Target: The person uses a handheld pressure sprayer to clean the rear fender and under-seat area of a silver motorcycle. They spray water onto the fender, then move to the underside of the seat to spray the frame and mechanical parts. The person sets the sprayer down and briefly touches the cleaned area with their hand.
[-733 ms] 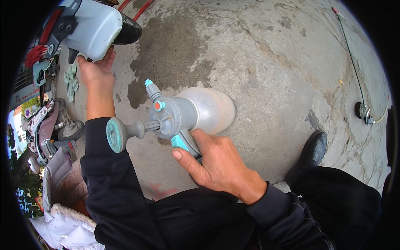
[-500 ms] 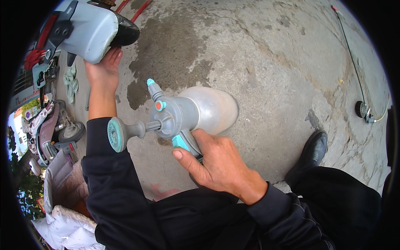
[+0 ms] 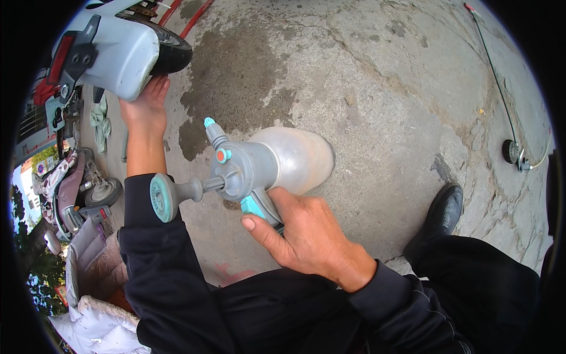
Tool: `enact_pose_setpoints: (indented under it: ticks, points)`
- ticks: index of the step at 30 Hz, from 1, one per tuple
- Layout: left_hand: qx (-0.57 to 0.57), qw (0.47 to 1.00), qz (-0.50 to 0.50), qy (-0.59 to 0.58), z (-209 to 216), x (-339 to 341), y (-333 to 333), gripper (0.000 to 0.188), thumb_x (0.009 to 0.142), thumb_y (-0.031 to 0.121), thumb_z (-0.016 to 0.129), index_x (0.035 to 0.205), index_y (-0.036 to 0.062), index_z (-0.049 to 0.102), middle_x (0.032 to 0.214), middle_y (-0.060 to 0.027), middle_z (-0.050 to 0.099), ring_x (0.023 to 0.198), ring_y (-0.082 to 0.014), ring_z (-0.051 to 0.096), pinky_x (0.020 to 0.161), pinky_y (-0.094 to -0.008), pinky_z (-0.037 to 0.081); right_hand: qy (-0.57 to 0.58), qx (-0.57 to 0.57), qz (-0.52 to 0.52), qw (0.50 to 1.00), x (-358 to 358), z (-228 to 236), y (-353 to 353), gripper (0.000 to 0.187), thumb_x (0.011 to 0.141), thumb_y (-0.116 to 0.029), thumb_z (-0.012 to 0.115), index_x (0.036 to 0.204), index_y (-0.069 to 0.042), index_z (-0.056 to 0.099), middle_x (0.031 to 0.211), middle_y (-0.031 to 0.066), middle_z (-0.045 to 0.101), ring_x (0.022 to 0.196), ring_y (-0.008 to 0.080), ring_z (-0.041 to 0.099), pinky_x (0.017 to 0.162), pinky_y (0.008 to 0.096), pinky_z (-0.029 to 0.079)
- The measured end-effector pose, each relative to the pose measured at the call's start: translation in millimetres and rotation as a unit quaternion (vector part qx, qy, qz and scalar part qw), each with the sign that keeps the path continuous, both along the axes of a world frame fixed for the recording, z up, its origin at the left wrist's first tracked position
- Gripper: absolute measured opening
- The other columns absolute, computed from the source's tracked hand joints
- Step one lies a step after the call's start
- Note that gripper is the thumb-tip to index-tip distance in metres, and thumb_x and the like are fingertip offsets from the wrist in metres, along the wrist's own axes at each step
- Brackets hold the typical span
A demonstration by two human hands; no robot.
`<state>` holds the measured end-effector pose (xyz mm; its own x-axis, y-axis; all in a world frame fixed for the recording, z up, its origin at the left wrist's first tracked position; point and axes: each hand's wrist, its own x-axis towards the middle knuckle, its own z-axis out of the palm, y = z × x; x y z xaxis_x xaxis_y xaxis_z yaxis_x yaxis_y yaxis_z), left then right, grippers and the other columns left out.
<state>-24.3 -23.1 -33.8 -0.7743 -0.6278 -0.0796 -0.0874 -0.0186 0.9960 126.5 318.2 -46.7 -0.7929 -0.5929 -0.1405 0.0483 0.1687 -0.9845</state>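
Okay, spray bottle is mid-frame, pump end left, cloudy tank right. Right hand is clamped on its handle, so the tank lies above the grip; thumb just below the teal trigger, other fingers mostly hidden. Nozzle points up-left. Left hand, upper left: palm up, fingers extended under the pale fender, near the tire. Can't tell if the fingertips touch.
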Motion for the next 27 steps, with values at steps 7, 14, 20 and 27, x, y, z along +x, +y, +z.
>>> enact_pose_setpoints:
  ticks: [7, 14, 20, 27]
  points:
    - [0.017, 1.0, 0.015, 0.012, -1.2, 0.0, -0.2, 0.066, 0.105, 0.049, 0.039, 0.147, -0.0019, 0.042, 0.138, -0.0403, 0.054, 0.127, -0.0519, 0.059, 0.115, -0.0569, 0.046, 0.008, -0.006, -0.015, 1.0, 0.4, -3.6, -0.1, 0.055, 0.102, -0.047, 0.064, 0.087, 0.005, 0.058, 0.056, 0.0219, 0.057, 0.05, 0.0398, 0.063, 0.051, 0.047, 0.05]
    - [0.006, 1.0, 0.014, 0.022, -0.3, -0.1, 3.0, 0.066, 0.104, 0.049, 0.041, 0.146, -0.0026, 0.044, 0.137, -0.0373, 0.056, 0.127, -0.0505, 0.059, 0.114, -0.0558, 0.047, 0.005, -0.002, -0.008, 1.0, 0.6, -5.0, 0.9, 0.057, 0.103, -0.049, 0.061, 0.086, 0.005, 0.058, 0.054, 0.0202, 0.056, 0.048, 0.037, 0.063, 0.05, 0.0461, 0.05]
    - [0.016, 1.0, 0.021, 0.008, 2.1, -0.7, 6.9, 0.067, 0.105, 0.052, 0.035, 0.145, 0.0011, 0.049, 0.136, -0.0281, 0.057, 0.123, -0.0434, 0.058, 0.108, -0.0507, 0.048, 0.017, -0.006, -0.015, 1.0, 1.0, -5.7, -0.5, 0.057, 0.103, -0.049, 0.061, 0.086, 0.005, 0.059, 0.054, 0.0196, 0.056, 0.047, 0.0359, 0.062, 0.05, 0.0455, 0.05]
    - [0.022, 0.999, 0.024, 0.012, 2.2, -0.2, 8.2, 0.066, 0.105, 0.051, 0.037, 0.146, -0.0001, 0.047, 0.14, -0.0293, 0.055, 0.126, -0.0454, 0.058, 0.11, -0.0526, 0.047, 0.004, -0.008, -0.013, 1.0, 0.5, -5.1, 0.7, 0.057, 0.103, -0.049, 0.062, 0.087, 0.006, 0.059, 0.054, 0.0196, 0.056, 0.047, 0.036, 0.062, 0.049, 0.0453, 0.049]
